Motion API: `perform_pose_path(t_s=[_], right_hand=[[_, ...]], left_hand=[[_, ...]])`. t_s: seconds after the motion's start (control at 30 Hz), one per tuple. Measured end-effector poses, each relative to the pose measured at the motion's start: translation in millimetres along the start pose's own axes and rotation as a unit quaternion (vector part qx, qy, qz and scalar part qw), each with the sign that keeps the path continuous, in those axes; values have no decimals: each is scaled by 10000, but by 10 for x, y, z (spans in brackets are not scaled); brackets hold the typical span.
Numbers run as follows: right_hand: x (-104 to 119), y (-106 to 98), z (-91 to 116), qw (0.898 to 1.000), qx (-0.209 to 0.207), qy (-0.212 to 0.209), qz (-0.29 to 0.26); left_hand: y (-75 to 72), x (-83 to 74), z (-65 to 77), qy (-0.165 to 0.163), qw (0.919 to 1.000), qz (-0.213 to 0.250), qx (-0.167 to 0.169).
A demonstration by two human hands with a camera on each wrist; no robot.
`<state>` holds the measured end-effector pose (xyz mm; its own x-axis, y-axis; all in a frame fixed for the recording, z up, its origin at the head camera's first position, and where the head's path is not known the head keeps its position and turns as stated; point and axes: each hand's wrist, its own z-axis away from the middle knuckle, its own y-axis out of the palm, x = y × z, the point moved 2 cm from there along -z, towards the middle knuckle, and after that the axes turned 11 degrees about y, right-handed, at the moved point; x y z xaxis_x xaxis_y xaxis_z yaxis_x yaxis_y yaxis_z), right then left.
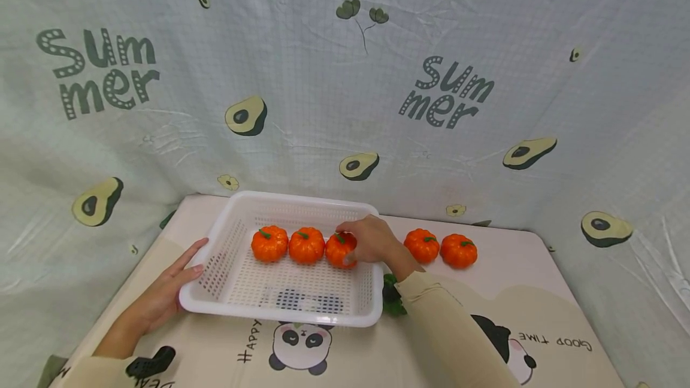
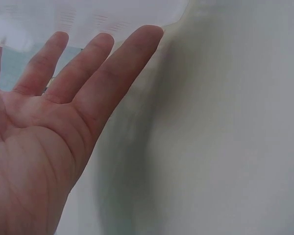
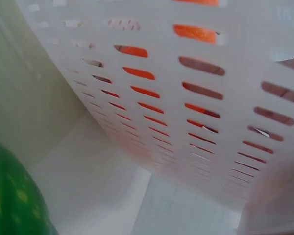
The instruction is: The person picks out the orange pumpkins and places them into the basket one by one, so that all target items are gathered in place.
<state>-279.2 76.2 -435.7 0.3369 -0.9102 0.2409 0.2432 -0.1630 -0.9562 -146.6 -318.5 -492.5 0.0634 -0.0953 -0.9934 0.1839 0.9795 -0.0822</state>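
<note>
A white perforated plastic basket (image 1: 280, 317) sits on the table, with three small orange pumpkins in a row inside it. My right hand (image 1: 372, 238) reaches over the basket's right side and holds the rightmost pumpkin (image 1: 338, 251) between thumb and fingers. Left of it lie the middle pumpkin (image 1: 306, 246) and the left pumpkin (image 1: 270, 244). My left hand (image 1: 164, 292) rests against the basket's left rim; in the left wrist view its fingers (image 2: 120, 73) lie straight along the basket's outside. Through the slots of the basket wall (image 3: 157, 58), the right wrist view shows orange.
Two more orange pumpkins (image 1: 422, 246) (image 1: 459, 251) stand on the table right of the basket. A green object (image 1: 393, 297) lies beside the basket's right wall, partly under my right forearm. Behind the table hangs a printed curtain (image 1: 307, 76). The tabletop (image 1: 539, 274) carries panda prints.
</note>
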Motion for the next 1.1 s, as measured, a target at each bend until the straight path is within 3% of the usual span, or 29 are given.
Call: perform_pose_path(t_s=[0.17,0.3,0.47,0.6,0.83,1.1], right_hand=[[-9,-4,9,9999,-55,-25,-142],[-41,-70,51,9960,24,-101,-887],[-138,-203,115,9752,110,-310,-2187],[-275,-292,168,9589,-45,-379,-2812],[-614,-417,270,9487,-588,-525,-3062],[-1135,-509,461,9449,-751,221,-3178]], left_hand=[[12,2,2,-20,10000,-57,-59],[21,0,-1,3,10000,-85,-43],[19,6,-2,35,10000,-21,-4],[9,-1,2,52,10000,-29,28],[17,4,10,35,10000,-85,29],[16,4,12,-26,9999,-122,41]])
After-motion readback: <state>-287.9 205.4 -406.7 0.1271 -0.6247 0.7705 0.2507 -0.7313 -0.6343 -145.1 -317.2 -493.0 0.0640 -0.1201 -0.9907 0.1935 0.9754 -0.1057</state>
